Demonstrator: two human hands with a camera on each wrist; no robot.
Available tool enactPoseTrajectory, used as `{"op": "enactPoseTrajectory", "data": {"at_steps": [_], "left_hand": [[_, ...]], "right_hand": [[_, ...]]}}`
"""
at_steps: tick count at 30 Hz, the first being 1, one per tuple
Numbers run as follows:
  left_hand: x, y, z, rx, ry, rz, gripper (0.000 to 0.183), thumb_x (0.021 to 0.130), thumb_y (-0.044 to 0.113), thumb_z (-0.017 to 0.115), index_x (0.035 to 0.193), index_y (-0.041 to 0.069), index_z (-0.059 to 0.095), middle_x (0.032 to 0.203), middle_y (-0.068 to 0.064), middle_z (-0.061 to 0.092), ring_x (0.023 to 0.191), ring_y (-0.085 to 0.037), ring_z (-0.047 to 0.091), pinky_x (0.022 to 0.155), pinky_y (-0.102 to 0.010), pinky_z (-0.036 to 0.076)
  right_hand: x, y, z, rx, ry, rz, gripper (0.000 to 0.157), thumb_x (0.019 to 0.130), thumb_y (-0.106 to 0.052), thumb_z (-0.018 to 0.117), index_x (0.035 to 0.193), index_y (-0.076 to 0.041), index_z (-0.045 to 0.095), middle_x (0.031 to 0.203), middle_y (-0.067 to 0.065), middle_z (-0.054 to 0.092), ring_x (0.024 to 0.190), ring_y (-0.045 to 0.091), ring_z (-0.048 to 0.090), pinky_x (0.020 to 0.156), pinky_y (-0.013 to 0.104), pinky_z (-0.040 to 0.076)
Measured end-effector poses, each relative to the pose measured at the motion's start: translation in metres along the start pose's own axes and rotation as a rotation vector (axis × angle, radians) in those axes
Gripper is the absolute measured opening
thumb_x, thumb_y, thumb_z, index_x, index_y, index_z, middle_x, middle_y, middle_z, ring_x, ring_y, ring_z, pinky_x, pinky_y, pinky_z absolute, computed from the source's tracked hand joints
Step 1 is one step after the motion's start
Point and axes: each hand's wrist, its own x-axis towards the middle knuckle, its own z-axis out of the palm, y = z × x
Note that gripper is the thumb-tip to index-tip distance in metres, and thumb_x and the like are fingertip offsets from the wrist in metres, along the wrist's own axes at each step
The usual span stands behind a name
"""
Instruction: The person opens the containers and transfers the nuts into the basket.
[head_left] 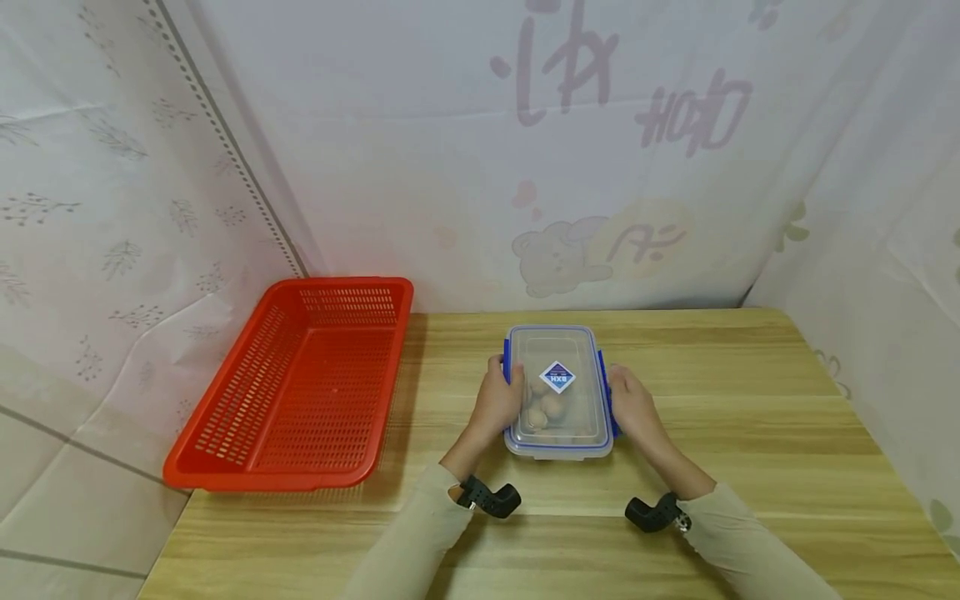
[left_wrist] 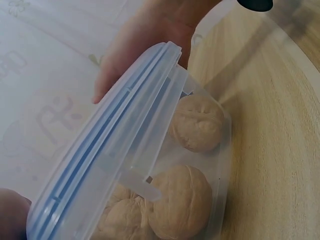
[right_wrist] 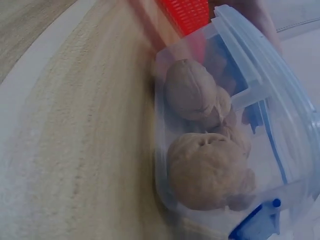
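So the clear container (head_left: 581,408) sits on the counter (head_left: 712,375) right between the two grips. Left grip (head_left: 498,396) has hold of its left side, thumb up at the lid's edge. Right grip (head_left: 637,408) is up against the other side, but honestly I can't tell if those fingers are curled round anything or just touching.

Progress-wise: the walnuts (head_left: 553,407) (pretty sure that's what they are) are in, bunched nearer the wearer's end, and the lid (head_left: 558,343) is on. What's left is probably down to the side latches. The right blue flap (head_left: 604,375), just beside the right grip, seems to hang outward, so I wouldn't call it locked. The left blue flap (head_left: 507,358) is partly behind the left grip, so no clue there.

Orientation: it's lying flat, lid up, long axis running away from the wearer, about square across the line joining the grips. One short end faces the wearer, the other the curtain (head_left: 450,167) beyond both grips. Red basket (head_left: 292,481) is well off to the left of the left grip, fwiw.
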Motion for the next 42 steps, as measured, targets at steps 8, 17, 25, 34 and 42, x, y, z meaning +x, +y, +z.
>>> {"op": "enactPoseTrajectory", "data": {"at_steps": [8,17,25,34,42], "left_hand": [[0.001,-0.002,-0.002,-0.007,-0.018,0.017,0.053,0.11,0.03,0.043,0.148,-0.007,0.037,0.133,-0.034,0.057,0.119,-0.043,0.06,0.099,-0.056,0.05],[0.0,-0.001,-0.005,0.073,0.008,-0.012,0.043,0.113,0.031,0.028,0.114,-0.004,0.052,0.09,-0.017,0.058,0.082,-0.029,0.058,0.076,-0.047,0.052],[0.003,-0.001,-0.01,0.088,-0.021,-0.017,0.046,0.113,0.025,0.026,0.11,-0.006,0.059,0.09,-0.018,0.059,0.086,-0.032,0.061,0.081,-0.05,0.053],[0.004,-0.019,-0.009,0.028,-0.005,-0.069,0.042,0.111,0.02,0.031,0.115,-0.01,0.059,0.107,-0.025,0.064,0.102,-0.037,0.062,0.092,-0.053,0.051],[0.007,-0.023,-0.013,-0.065,0.003,-0.045,0.035,0.107,0.016,0.044,0.133,-0.004,0.057,0.115,-0.021,0.068,0.103,-0.032,0.066,0.091,-0.047,0.054]], "right_hand": [[0.004,-0.013,0.005,0.045,-0.071,-0.109,0.07,0.112,-0.042,0.024,0.157,0.011,0.015,0.159,0.035,0.024,0.146,0.051,0.026,0.118,0.061,0.023],[0.002,-0.016,0.017,0.029,-0.099,-0.186,0.066,0.111,-0.03,0.04,0.159,0.006,0.012,0.157,0.036,0.025,0.142,0.055,0.031,0.111,0.069,0.029],[0.002,-0.016,0.017,0.012,-0.103,-0.17,0.065,0.112,-0.028,0.038,0.158,0.01,0.012,0.155,0.039,0.026,0.142,0.056,0.03,0.114,0.067,0.025],[-0.001,-0.016,0.021,-0.001,-0.116,-0.166,0.062,0.112,-0.026,0.039,0.155,0.013,0.015,0.151,0.04,0.031,0.139,0.055,0.035,0.112,0.068,0.028],[0.001,-0.015,0.02,0.022,-0.12,-0.159,0.062,0.112,-0.027,0.04,0.155,0.012,0.018,0.148,0.039,0.036,0.133,0.055,0.043,0.107,0.069,0.035]]}}
